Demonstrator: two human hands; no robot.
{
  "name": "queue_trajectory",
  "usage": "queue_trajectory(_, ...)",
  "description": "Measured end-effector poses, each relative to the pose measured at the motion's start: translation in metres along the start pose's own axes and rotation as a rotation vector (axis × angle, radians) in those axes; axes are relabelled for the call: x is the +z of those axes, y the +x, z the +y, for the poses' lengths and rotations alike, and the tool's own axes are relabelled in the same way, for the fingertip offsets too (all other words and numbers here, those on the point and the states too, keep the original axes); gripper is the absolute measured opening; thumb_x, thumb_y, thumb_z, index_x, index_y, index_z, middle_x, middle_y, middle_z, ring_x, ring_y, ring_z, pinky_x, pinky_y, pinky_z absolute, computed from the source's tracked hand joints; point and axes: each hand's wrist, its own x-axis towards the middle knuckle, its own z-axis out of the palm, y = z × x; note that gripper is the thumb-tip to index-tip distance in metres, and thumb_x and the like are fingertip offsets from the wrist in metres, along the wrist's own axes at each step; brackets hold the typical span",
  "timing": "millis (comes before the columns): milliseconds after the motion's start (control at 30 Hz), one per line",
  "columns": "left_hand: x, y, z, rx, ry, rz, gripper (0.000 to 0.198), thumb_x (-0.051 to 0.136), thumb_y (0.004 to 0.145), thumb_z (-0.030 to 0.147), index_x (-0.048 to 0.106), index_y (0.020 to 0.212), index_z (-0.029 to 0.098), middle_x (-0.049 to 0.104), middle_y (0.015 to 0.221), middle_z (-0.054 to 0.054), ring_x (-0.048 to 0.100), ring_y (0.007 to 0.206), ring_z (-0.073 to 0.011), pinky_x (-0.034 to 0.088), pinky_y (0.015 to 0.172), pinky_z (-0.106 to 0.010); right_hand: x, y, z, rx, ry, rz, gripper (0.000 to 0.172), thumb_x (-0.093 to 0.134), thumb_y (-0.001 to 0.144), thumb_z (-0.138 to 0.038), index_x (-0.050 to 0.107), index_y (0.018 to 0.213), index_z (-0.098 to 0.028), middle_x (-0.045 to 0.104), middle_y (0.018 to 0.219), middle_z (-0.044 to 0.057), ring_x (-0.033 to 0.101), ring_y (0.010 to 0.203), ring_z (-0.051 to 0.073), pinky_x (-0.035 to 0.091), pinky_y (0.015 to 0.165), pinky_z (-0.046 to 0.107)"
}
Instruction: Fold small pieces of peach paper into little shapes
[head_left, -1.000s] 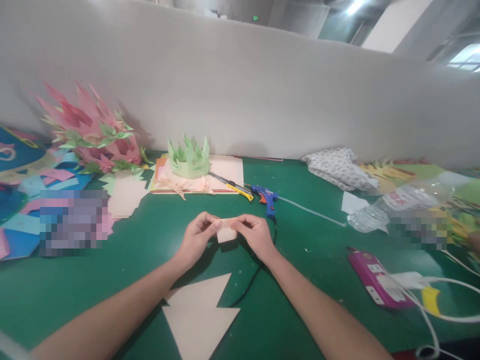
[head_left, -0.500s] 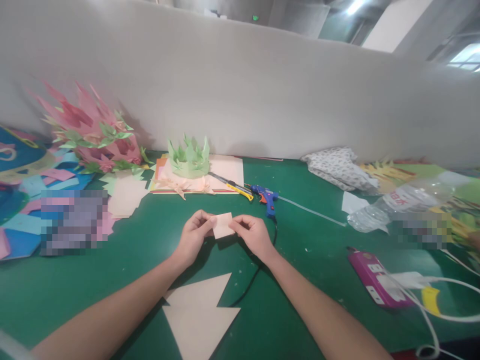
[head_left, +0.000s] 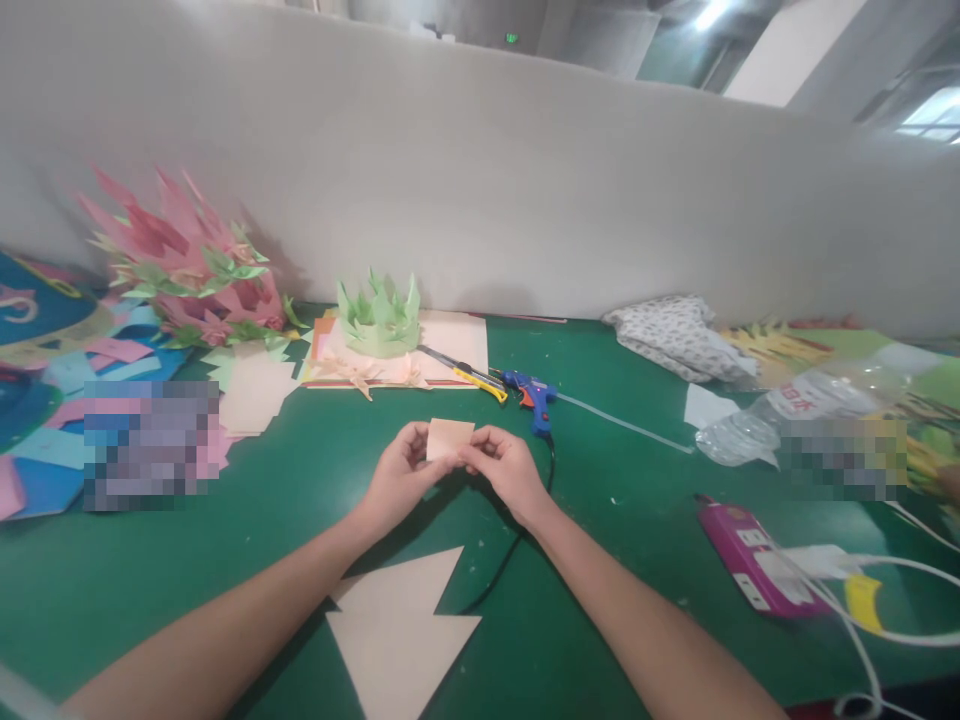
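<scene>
A small square of pale peach paper (head_left: pixel 451 437) is held up between my two hands over the green table. My left hand (head_left: pixel 405 472) grips its left side and lower edge, thumb stretched across the bottom. My right hand (head_left: pixel 504 465) pinches the lower right corner, and the two thumbs meet there. Below them a peach paper cutout (head_left: pixel 405 625) with jagged, tree-like points lies flat between my forearms. Beyond my hands rest a blue glue gun (head_left: pixel 534 398) with a glue stick in it and a yellow utility knife (head_left: pixel 480 383).
A green paper crown (head_left: pixel 381 318) stands on stacked paper sheets (head_left: pixel 457 340). Pink paper crowns (head_left: pixel 187 250) and paper pieces crowd the left. On the right are a plastic bottle (head_left: pixel 795 410), a magenta power strip (head_left: pixel 754 560) with white cables and a patterned cloth (head_left: pixel 675 335). A partition (head_left: pixel 525 180) rises behind.
The paper square has turned and tilted between my fingers. My left thumb has slid right along its lower edge, towards my right thumb.
</scene>
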Motion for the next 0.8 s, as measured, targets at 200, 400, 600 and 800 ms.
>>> queue_trajectory(200, -0.008, 0.004, -0.005, 0.036, 0.152, -0.001, 0.026, 0.066, 0.068, 0.030, 0.051, 0.083, 0.016, 0.062, 0.079, -0.001, 0.059, 0.072, -0.0128, 0.048, 0.067, -0.025, -0.003, 0.000, 0.003, -0.105, -0.150, -0.048, 0.023, 0.065, 0.071, -0.037, 0.057, 0.073, -0.016, 0.064, 0.070, 0.001, 0.058, 0.064, 0.013, 0.046, 0.062, 0.025)
queue_trajectory(400, -0.009, 0.003, -0.009, 0.084, 0.277, -0.076, 0.020, 0.060, 0.072, 0.026, 0.050, 0.087, 0.017, 0.058, 0.074, 0.001, 0.055, 0.062, -0.0100, 0.043, 0.055, -0.020, -0.004, 0.001, 0.001, -0.112, -0.170, 0.020, 0.020, 0.064, 0.072, -0.035, 0.058, 0.069, -0.016, 0.058, 0.057, -0.002, 0.051, 0.052, 0.010, 0.043, 0.054, 0.023)
queue_trajectory(600, -0.010, 0.005, -0.013, 0.071, 0.254, -0.079, 0.018, 0.061, 0.071, 0.025, 0.051, 0.084, 0.016, 0.062, 0.079, -0.002, 0.058, 0.072, -0.0138, 0.046, 0.068, -0.026, -0.001, 0.000, 0.000, -0.052, -0.060, -0.087, 0.018, 0.066, 0.069, -0.032, 0.060, 0.074, -0.016, 0.062, 0.064, 0.000, 0.055, 0.057, 0.011, 0.046, 0.058, 0.025)
queue_trajectory(800, -0.012, 0.002, -0.011, 0.155, 0.521, -0.066, 0.014, 0.055, 0.067, 0.015, 0.055, 0.081, 0.015, 0.060, 0.071, 0.001, 0.054, 0.064, -0.0115, 0.044, 0.060, -0.022, 0.001, -0.005, 0.004, -0.262, -0.409, -0.068, 0.015, 0.057, 0.071, -0.020, 0.065, 0.083, -0.015, 0.064, 0.073, 0.003, 0.056, 0.063, 0.013, 0.045, 0.059, 0.023)
